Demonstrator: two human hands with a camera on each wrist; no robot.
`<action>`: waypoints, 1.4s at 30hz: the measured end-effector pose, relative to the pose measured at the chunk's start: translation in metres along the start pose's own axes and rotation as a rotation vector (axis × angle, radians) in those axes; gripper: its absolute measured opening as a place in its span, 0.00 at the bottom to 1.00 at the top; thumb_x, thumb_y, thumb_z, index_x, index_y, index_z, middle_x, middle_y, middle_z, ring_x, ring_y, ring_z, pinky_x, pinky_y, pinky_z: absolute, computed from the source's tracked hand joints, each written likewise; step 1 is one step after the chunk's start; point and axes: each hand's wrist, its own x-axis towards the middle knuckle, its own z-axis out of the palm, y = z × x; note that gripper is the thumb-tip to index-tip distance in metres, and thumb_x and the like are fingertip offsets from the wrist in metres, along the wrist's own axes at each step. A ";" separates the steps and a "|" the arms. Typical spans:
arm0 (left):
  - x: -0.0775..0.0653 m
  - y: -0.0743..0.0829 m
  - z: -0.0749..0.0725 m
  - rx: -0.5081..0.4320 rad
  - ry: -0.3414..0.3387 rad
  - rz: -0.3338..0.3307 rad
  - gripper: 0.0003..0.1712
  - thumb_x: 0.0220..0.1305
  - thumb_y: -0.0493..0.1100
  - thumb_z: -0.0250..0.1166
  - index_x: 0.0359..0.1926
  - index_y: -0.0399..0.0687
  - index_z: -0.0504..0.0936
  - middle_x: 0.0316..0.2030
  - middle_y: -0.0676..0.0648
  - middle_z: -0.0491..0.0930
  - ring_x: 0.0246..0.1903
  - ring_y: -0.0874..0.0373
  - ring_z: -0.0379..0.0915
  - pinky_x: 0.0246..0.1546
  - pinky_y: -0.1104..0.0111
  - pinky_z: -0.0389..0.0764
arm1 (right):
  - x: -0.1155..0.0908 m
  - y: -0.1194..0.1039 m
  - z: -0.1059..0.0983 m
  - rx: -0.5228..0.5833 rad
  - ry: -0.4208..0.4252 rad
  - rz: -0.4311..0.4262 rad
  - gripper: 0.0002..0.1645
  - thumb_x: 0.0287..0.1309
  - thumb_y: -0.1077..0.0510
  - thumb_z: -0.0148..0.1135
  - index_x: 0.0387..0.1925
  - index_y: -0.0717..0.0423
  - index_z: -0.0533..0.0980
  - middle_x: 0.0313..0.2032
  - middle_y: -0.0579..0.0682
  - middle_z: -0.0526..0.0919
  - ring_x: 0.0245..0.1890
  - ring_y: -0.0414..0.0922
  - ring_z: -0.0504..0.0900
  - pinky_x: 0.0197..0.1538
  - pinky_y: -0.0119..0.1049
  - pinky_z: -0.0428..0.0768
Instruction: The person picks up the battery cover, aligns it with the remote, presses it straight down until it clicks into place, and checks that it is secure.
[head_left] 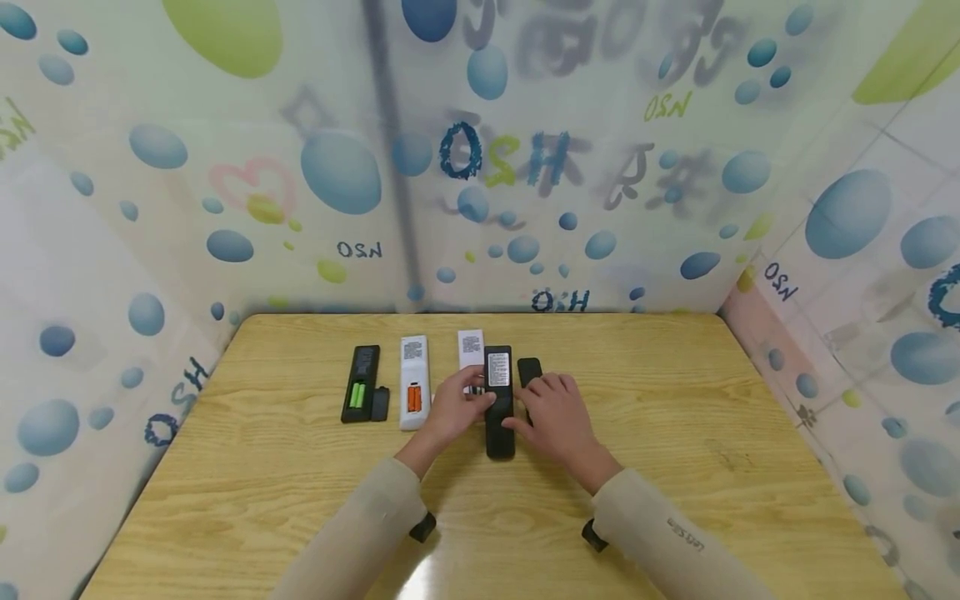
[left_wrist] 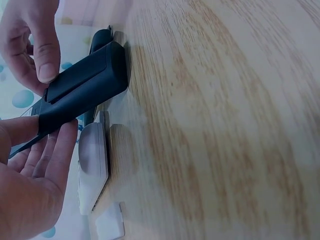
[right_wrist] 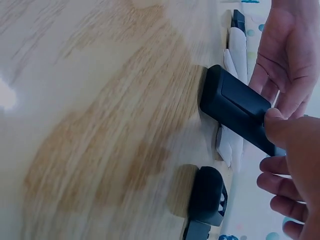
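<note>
My left hand (head_left: 453,410) holds a black remote control (head_left: 499,433) back side up, thumb on one edge and fingers beneath. In the left wrist view, the remote's battery cover (left_wrist: 80,75) shows as a long panel with a groove beside it. My right hand (head_left: 558,417) rests its thumb at the inner end of that cover, as the right wrist view shows; its other fingers are loosely bent below. Partly hidden behind the right hand, another black remote (head_left: 529,367) lies on the table. A white remote (head_left: 471,340) lies behind the left hand, mostly covered.
On the wooden table (head_left: 247,467) to the left lie a black remote (head_left: 365,360) with green batteries (head_left: 357,395), a loose black cover (head_left: 380,405) and a white remote (head_left: 413,348) with orange batteries (head_left: 414,398). Patterned walls (head_left: 337,108) border the table's back and sides.
</note>
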 end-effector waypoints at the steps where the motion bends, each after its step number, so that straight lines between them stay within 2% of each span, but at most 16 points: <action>1: 0.000 0.000 0.000 -0.006 -0.002 -0.005 0.25 0.64 0.36 0.64 0.62 0.47 0.74 0.51 0.39 0.79 0.43 0.50 0.82 0.35 0.65 0.86 | 0.000 0.000 0.001 -0.006 -0.006 0.003 0.34 0.59 0.28 0.56 0.53 0.47 0.81 0.46 0.47 0.82 0.51 0.49 0.74 0.62 0.49 0.69; 28: -0.001 0.001 0.001 -0.024 0.004 -0.005 0.25 0.64 0.35 0.64 0.62 0.46 0.74 0.51 0.38 0.79 0.42 0.50 0.83 0.35 0.63 0.87 | 0.001 -0.004 0.004 0.034 -0.003 0.018 0.33 0.59 0.30 0.57 0.51 0.50 0.80 0.46 0.48 0.82 0.52 0.49 0.74 0.63 0.49 0.67; 42: -0.002 0.001 0.000 -0.015 0.007 -0.002 0.26 0.64 0.35 0.64 0.63 0.46 0.74 0.52 0.38 0.79 0.41 0.50 0.82 0.33 0.64 0.86 | 0.002 -0.003 0.008 0.084 0.048 0.023 0.30 0.55 0.32 0.62 0.46 0.51 0.81 0.40 0.47 0.83 0.46 0.48 0.75 0.61 0.48 0.70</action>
